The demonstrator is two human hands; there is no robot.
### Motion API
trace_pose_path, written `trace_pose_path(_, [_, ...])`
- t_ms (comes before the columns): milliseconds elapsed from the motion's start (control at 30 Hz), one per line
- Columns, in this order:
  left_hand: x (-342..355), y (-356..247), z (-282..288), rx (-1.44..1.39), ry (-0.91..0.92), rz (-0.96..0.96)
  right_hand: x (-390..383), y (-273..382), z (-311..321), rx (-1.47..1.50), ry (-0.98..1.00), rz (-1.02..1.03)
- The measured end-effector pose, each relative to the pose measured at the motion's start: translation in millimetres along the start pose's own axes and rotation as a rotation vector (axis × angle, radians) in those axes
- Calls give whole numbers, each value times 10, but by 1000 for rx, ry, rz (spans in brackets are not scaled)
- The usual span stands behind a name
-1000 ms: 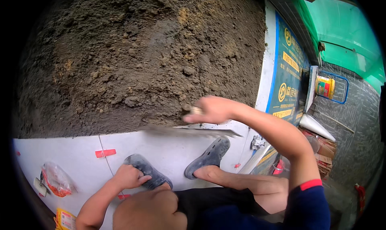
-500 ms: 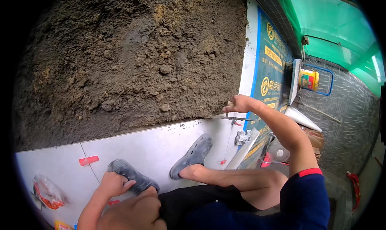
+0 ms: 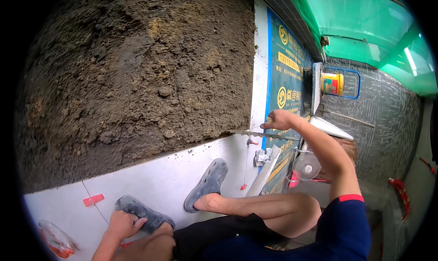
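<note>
My right hand [image 3: 279, 119] is closed round the handle of a trowel [image 3: 269, 135]. The long, thin blade shows nearly edge-on. Its left end is at the corner of a bed of dark, crumbly mortar [image 3: 159, 92], and its right part reaches over the blue edge of a printed green sheet [image 3: 285, 69]. Under the blade lies a white tile strip [image 3: 155, 174]. At lower left my left hand [image 3: 125, 225] is a loose fist beside my left grey clog [image 3: 143, 211], its fingertips hidden. My right clog [image 3: 206, 184] stands on the strip.
A thin string with red tags [image 3: 93, 200] crosses the strip. Crumpled foil [image 3: 262, 157], a round clear-lidded thing [image 3: 306, 166] and a plastic bag [image 3: 57, 238] lie around me. A yellow bucket [image 3: 332, 84] sits at right, near green netting [image 3: 365, 28].
My right hand and the trowel have slid to the right, away from the mortar and further over the green sheet. The whole view has shifted, while my left hand stays by the clog.
</note>
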State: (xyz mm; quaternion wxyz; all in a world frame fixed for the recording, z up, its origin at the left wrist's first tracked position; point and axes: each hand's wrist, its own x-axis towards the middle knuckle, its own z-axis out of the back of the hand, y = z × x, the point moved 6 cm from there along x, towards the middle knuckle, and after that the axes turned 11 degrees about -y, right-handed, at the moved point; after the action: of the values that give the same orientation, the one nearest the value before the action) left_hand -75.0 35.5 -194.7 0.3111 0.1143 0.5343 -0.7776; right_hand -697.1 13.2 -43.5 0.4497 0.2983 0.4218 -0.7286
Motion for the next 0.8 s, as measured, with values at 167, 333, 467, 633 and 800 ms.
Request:
trace_pose_path(167, [-5,-35,84,-51,45,26,-354,637,417,337,13,22])
trace_pose_path(333, [36,-84,137,-25,127,48,-328,1930,672,590,-255,226])
trace_pose_path(467, [19,-64,140,-49,153,58,279,2024,806,367,-343,206])
trace_pose_path(633, [-2,-39,134,-21,79,1,311,652,480,42,-337,-54])
trace_pose_path(800, [-22,-109,149,4,134,30,-325,991,756,204,-294,33])
